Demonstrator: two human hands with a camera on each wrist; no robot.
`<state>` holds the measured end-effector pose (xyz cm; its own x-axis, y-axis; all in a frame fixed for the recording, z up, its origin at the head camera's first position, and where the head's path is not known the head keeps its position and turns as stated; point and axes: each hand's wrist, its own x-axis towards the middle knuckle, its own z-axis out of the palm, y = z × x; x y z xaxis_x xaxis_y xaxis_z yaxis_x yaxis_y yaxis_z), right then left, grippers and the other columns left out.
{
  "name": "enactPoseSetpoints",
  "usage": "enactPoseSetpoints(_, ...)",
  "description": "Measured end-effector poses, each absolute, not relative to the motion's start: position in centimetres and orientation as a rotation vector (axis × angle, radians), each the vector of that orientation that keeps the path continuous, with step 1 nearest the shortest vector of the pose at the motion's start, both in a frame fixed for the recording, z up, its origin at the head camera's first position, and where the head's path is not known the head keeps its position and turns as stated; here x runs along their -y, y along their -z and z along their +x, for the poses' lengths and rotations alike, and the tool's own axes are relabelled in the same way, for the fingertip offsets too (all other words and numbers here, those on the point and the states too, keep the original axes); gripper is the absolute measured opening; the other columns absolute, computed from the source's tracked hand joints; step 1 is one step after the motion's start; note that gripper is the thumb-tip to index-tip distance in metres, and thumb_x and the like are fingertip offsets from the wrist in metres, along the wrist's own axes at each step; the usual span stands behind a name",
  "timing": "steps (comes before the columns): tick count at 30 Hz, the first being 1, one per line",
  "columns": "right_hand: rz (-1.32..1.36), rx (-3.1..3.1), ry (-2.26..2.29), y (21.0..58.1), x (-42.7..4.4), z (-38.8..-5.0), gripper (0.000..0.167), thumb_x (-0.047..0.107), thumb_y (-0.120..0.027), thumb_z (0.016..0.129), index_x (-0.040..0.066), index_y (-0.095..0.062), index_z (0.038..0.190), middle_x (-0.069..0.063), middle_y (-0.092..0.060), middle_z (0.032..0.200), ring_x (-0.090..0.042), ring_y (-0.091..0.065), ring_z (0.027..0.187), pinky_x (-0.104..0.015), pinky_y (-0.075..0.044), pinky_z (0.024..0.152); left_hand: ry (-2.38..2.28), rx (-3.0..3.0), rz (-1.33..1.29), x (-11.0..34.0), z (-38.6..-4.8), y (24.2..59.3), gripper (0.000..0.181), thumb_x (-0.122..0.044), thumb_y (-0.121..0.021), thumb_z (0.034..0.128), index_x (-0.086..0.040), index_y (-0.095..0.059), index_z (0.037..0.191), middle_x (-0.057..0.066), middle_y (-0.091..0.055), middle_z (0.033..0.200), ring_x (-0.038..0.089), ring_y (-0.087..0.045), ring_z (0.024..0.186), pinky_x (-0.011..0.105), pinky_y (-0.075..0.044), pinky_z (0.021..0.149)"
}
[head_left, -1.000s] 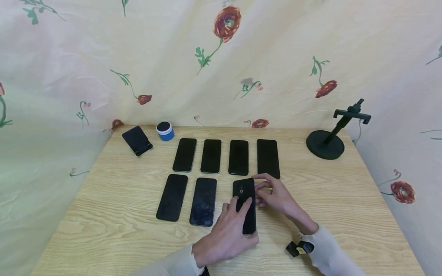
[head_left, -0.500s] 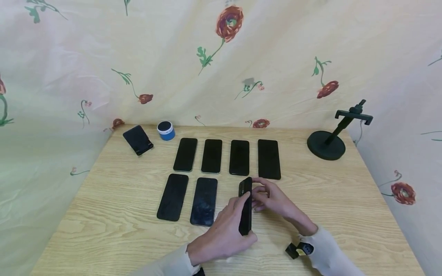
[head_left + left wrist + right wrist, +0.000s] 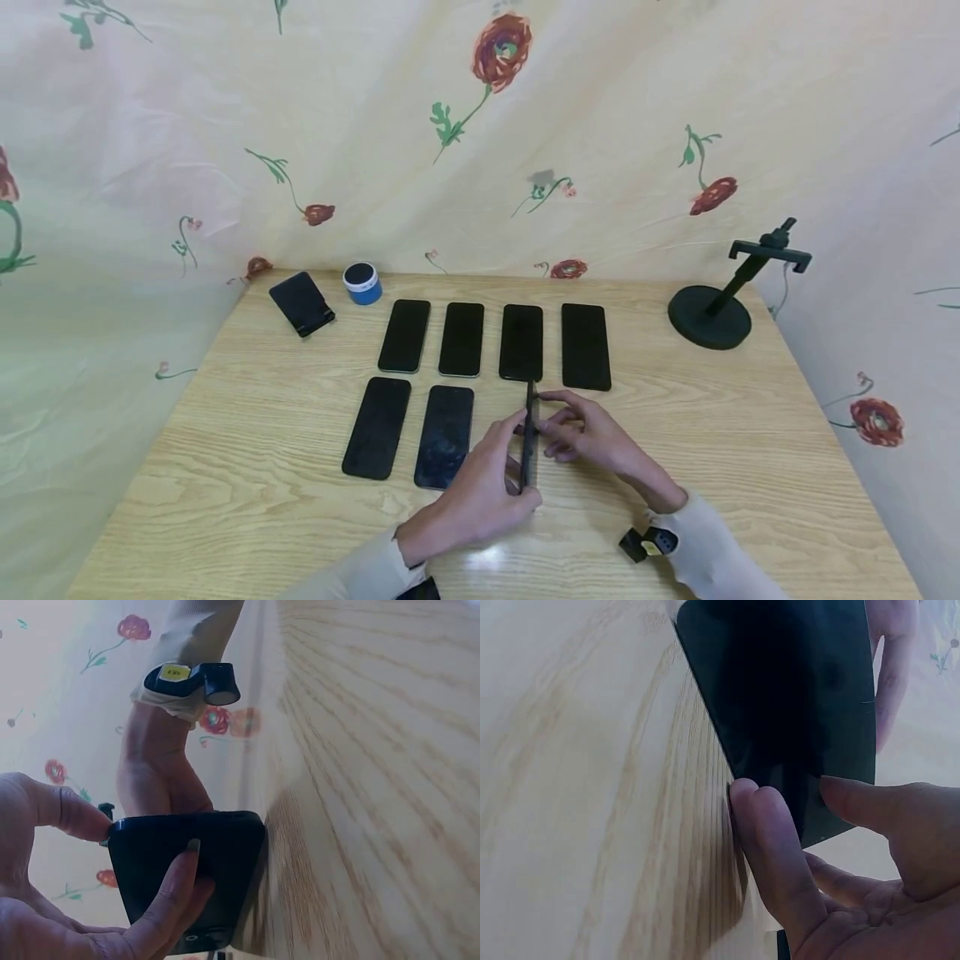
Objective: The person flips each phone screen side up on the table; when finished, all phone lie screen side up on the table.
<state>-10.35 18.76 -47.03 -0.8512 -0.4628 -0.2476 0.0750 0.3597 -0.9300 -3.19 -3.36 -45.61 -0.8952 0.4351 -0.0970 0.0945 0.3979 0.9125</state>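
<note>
A black smartphone (image 3: 529, 450) stands on its long edge on the table, between my two hands. My left hand (image 3: 483, 487) holds it, thumb at the near end and fingertips against the back; the camera lens shows low on the phone's back (image 3: 225, 892) in the left wrist view. From the right, my right hand (image 3: 592, 433) holds it near the far end. In the right wrist view, its thumb (image 3: 862, 802) touches the dark screen (image 3: 772, 682) and two fingertips sit by the lower edge. Part of the left hand is hidden behind the phone.
Several other smartphones lie screen up: a back row, including one at its right end (image 3: 586, 346), and two in front, the nearer one (image 3: 444, 437) beside my left hand. A phone stand (image 3: 302, 304), blue speaker (image 3: 363, 285) and black holder (image 3: 711, 315) stand behind.
The smartphone has turned from lying back up, through a tilt, to standing on its long edge. My left hand has moved slightly left with it; the right hand stays close to its place.
</note>
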Motion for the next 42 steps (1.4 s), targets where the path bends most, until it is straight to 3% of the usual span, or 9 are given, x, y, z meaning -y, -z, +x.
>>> enactPoseSetpoints(8,-0.353,-2.205,1.531,47.1,-18.5,-10.1,0.061,0.002,-0.067,0.098,-0.009,-0.04,0.151,-0.028,-0.071,0.106,-0.027,-0.076,0.085,-0.032,-0.063,0.069,-1.576,-2.349,0.414,3.9,-3.5,45.9,0.087,-0.003,-0.069,0.0855,-0.011,-0.03,0.163,0.013,-0.051,0.143,0.016,-0.072,0.096,0.019,-0.058,0.076)
enactPoseSetpoints(14,-0.286,-2.252,1.518,47.1,-18.1,-9.9,0.068,0.005,-0.076,0.093,-0.007,-0.043,0.152,-0.025,-0.07,0.108,-0.023,-0.077,0.08,-0.031,-0.063,0.068,-1.561,-2.395,0.399,4.4,-3.6,46.2,0.083,0.001,-0.069,0.0863,-0.007,-0.033,0.161,0.015,-0.053,0.135,0.005,-0.066,0.09,0.018,-0.058,0.075)
enactPoseSetpoints(17,-0.27,-2.296,1.49,47.0,-18.0,-9.9,0.07,0.007,-0.079,0.091,-0.005,-0.045,0.151,-0.024,-0.068,0.109,-0.021,-0.076,0.075,-0.028,-0.061,0.065,-1.524,-2.434,0.391,4.7,-3.7,46.4,0.082,0.001,-0.071,0.0867,-0.004,-0.034,0.16,0.014,-0.053,0.132,0.005,-0.064,0.09,0.019,-0.058,0.074)
enactPoseSetpoints(26,-0.209,-2.397,1.396,47.1,-17.5,-9.8,0.071,0.013,-0.084,0.087,0.0,-0.051,0.148,-0.02,-0.067,0.107,-0.016,-0.073,0.07,-0.024,-0.055,0.063,-1.438,-2.492,0.34,5.2,-4.1,46.5,0.082,-0.001,-0.079,0.085,0.002,-0.039,0.157,0.012,-0.051,0.127,0.009,-0.065,0.087,0.017,-0.054,0.07)
enactPoseSetpoints(34,-0.169,-2.463,1.325,47.3,-17.3,-10.0,0.069,0.011,-0.085,0.086,0.003,-0.054,0.147,-0.016,-0.067,0.105,-0.013,-0.069,0.067,-0.023,-0.053,0.061,-1.263,-2.592,0.326,5.2,-4.3,46.6,0.08,-0.012,-0.085,0.0841,0.002,-0.045,0.152,0.01,-0.055,0.126,0.005,-0.062,0.081,0.026,-0.049,0.079)
enactPoseSetpoints(42,-0.152,-2.528,1.258,47.2,-17.1,-10.0,0.07,0.013,-0.086,0.084,0.003,-0.055,0.146,-0.014,-0.068,0.104,-0.012,-0.059,0.062,-0.022,-0.046,0.055,-1.18,-2.616,0.295,5.0,-4.6,46.7,0.08,-0.018,-0.086,0.0854,0.0,-0.045,0.153,0.01,-0.056,0.126,0.006,-0.056,0.078,0.022,-0.045,0.067)
